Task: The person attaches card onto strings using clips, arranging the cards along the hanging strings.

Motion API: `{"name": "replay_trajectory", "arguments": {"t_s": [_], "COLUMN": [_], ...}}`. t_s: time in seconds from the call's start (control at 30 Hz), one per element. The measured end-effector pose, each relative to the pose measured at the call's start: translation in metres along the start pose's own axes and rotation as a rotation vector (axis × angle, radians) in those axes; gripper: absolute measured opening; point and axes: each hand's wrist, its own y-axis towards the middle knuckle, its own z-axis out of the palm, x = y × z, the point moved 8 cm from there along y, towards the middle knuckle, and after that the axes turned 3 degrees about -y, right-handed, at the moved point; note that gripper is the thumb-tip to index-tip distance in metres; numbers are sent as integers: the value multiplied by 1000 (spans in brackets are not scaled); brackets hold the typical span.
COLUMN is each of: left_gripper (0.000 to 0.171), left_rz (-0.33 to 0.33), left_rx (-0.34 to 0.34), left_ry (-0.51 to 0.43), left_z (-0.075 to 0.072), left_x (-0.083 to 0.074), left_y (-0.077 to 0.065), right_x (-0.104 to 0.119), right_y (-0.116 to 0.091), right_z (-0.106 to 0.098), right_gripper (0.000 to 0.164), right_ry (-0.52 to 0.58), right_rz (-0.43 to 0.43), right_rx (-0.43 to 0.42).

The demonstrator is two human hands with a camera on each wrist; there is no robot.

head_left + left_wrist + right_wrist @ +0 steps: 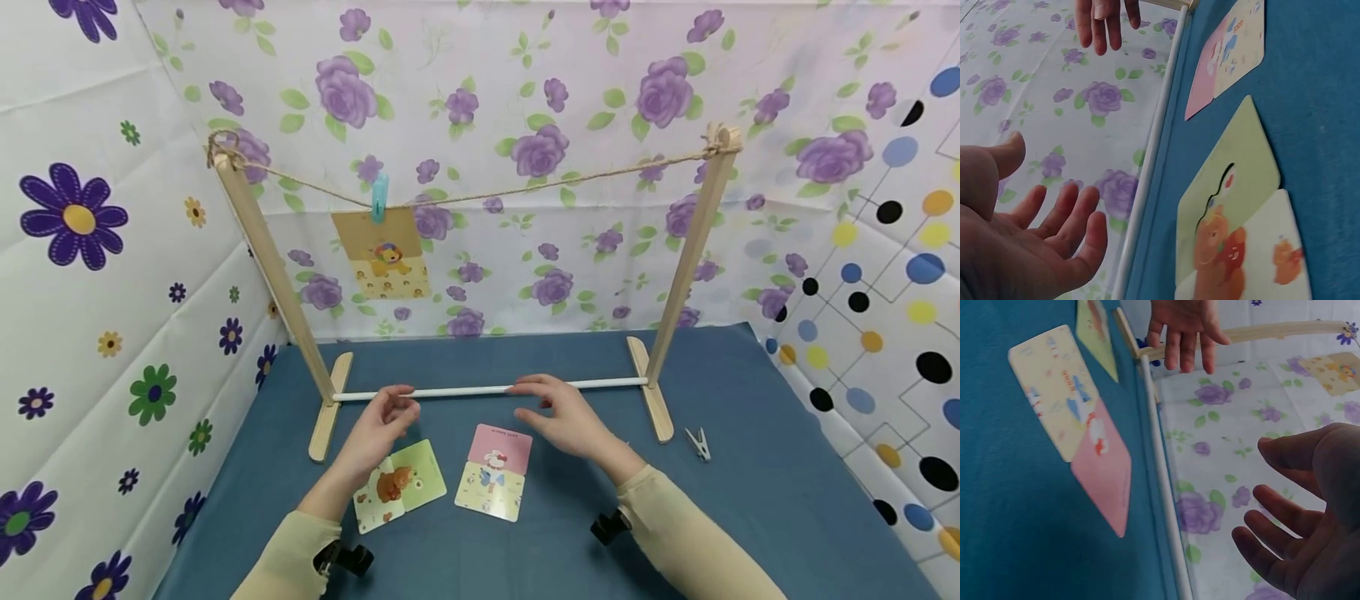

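Both hands hover over the blue cloth with relaxed, parted fingers and nothing in them. My left hand (381,432) is above the green and white bear card (401,485), partly covering its left side in the head view. To the right, my right hand (564,414) is beyond the upper right corner of the pink and yellow card (494,472), near the white rod (461,391). Behind them, a tan lion card (384,254) hangs from the twine (525,190), held by a light blue clothespin (379,198).
Two wooden posts (273,271) on flat wooden feet (650,389) carry the twine, and the white rod joins them low down. A pale clothespin (698,444) lies on the blue cloth (780,517) at right. Patterned sheets (480,100) enclose the back and sides.
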Motion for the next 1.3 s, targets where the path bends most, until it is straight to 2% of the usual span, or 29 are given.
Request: {"name": "replay_trajectory", "arguments": {"t_s": [0.17, 0.33, 0.53, 0.73, 0.93, 1.07, 1.2, 1.3], "left_gripper": [46, 48, 49, 50, 50, 49, 52, 54], "left_rz": [-6, 26, 52, 41, 46, 70, 130, 157], "left_rx": [80, 164, 262, 238, 190, 158, 146, 139], "left_ry": [34, 60, 82, 66, 113, 249, 407, 441], "left_z": [10, 21, 33, 31, 23, 22, 25, 26], "left_x": [9, 10, 10, 11, 16, 18, 16, 14], "left_y": [-8, -14, -20, -23, -27, -29, -32, -34], "right_x": [-7, -11, -7, -10, -22, -30, -39, -46], "right_y": [-10, -18, -26, -33, -43, -51, -57, -60], "right_z": [12, 23, 39, 47, 39, 27, 12, 2], "right_gripper": [37, 36, 34, 35, 34, 35, 35, 35], "right_ry": [3, 6, 24, 4, 6, 15, 2, -17], "right_rz": [9, 4, -26, -23, 8, 21, 49, 70], "right_rx": [64, 94, 169, 198, 184, 169, 127, 90]}}
